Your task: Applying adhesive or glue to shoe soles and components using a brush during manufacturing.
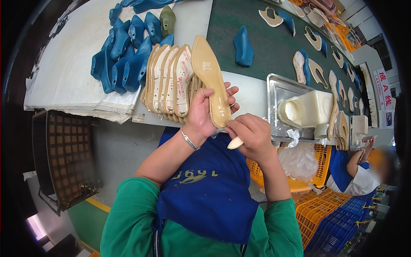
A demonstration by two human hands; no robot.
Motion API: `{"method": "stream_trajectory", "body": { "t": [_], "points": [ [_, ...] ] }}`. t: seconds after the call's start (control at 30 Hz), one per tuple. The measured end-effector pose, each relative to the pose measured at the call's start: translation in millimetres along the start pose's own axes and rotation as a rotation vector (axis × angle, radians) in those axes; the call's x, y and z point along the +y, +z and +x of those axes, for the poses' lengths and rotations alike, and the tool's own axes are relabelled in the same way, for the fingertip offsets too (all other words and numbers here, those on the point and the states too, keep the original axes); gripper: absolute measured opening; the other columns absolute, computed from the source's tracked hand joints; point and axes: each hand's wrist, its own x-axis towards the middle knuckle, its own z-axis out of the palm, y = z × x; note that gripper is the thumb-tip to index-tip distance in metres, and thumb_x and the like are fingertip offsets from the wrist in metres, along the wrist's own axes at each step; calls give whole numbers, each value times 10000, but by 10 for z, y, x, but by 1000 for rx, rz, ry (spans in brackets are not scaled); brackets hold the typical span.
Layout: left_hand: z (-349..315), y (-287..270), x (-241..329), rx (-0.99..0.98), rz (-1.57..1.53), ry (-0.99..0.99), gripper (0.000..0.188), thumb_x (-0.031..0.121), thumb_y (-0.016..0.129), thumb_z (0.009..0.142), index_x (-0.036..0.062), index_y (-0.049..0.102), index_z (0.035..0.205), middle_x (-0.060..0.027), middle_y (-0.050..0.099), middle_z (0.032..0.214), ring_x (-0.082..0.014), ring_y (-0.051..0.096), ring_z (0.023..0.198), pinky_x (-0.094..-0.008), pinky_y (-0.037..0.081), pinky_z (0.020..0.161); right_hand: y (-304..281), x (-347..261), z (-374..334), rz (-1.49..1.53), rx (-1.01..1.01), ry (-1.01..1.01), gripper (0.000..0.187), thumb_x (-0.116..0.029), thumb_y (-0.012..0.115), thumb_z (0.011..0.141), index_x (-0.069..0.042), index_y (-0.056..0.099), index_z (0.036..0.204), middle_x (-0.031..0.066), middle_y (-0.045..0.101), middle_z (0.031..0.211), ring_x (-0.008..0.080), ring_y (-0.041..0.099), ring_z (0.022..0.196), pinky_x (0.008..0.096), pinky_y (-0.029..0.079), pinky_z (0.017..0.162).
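Observation:
A tan shoe insole (209,73) lies along my left hand (205,109), toe pointing away from me and heel near my wrist. That hand is closed around its sides, with the thumb at one edge and the fingers curling up at the other. The heel end looks shiny, as if wet. My right hand (252,135) is closed, its fingertips at the heel edge. A pale, blunt-ended handle (235,143) sticks out from under its fingers; its other end is hidden. Just beyond my left hand, a stack of insoles (169,81) with white, red-printed faces stands on the table.
Several blue shoe lasts (128,55) and a green one (167,20) lie far left. On the right, a metal tray (274,85) holds a white plastic bottle (306,109). A dark green conveyor (274,47) carries lasts and shoe parts. Another person (357,171) works at right, beyond an orange basket (323,167).

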Motion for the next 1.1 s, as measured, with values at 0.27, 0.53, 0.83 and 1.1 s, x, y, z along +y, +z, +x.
{"method": "stream_trajectory", "body": {
  "t": [0.27, 0.53, 0.83, 1.1],
  "points": [
    [-18, 23, -24, -10, 5, -18, 433, 247, 390, 932, -10, 430, 1279, -209, 551, 1221, -247, 609, 908, -461, 491, 926, -48, -24, 36, -153, -79, -180, 266, -64, 756, 657, -34, 667, 906, 59, 580, 710, 220, 586, 591, 333, 449, 507],
    [-36, 19, -69, 49, -25, -72, 436, 264, 413, 930, -11, 440, 1268, -209, 545, 1231, -261, 614, 914, -437, 514, 888, -17, 49, 64, 52, 81, 200, 121, -17, 663, 839, -13, 584, 929, 87, 661, 784, 217, 621, 565, 323, 477, 514],
    [-33, 6, -90, 155, -24, -43, 376, 279, 414, 925, 6, 501, 1168, -173, 589, 1193, -272, 622, 935, -450, 515, 871, -33, -27, 100, 428, -28, 543, 330, 2, 694, 838, -10, 543, 1131, 100, 719, 929, 157, 703, 833, 265, 542, 737],
    [-24, -38, -98, 181, 17, -40, 360, 281, 416, 924, 12, 520, 1140, -136, 627, 1084, -259, 636, 920, -448, 519, 850, -13, 13, 115, 234, -132, 421, 744, 26, 743, 724, -71, 455, 1404, 103, 696, 904, 227, 672, 818, 310, 517, 775]
  ]
}}
